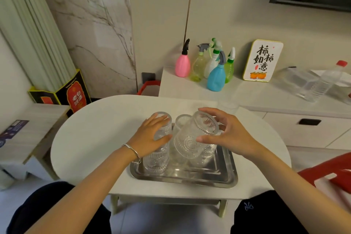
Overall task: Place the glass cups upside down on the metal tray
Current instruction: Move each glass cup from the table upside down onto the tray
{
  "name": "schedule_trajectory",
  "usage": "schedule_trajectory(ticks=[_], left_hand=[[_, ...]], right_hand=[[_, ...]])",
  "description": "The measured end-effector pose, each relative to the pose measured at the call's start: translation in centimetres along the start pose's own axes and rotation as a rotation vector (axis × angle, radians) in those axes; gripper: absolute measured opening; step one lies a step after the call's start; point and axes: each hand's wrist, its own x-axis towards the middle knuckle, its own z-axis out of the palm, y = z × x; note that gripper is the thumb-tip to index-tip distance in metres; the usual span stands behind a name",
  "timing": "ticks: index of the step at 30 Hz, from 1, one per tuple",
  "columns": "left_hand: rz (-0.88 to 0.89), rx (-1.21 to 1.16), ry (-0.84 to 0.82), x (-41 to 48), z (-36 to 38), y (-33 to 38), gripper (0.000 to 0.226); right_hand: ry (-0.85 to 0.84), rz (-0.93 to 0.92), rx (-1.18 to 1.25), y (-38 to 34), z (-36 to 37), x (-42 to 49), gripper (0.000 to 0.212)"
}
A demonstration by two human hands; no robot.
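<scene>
A metal tray lies on the small white oval table. My left hand grips a tall stack of ribbed glass cups standing at the tray's left. My right hand holds a single embossed glass cup tilted above the tray's middle, its thick end pointing up and away. Another glass cup stands behind it, and more glass shows low on the tray beneath the tilted cup.
Several spray bottles and a framed sign stand on the white cabinet behind the table. Clear plastic bottles lie at the right. A red object is beside my right forearm. A dark box stands at the left.
</scene>
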Motion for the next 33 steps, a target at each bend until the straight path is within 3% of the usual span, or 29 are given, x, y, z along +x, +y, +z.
schedule_trajectory(ticks=[16, 33], left_hand=[[-0.022, -0.072, -0.002, 0.0, 0.1, 0.1, 0.061], [-0.017, -0.032, 0.018, 0.4, -0.2, 0.1, 0.058]], right_hand=[[-0.135, 0.043, -0.229, 3.9, 5.7, 0.3, 0.074], [-0.178, 0.030, -0.325, 4.3, 6.0, 0.2, 0.077]])
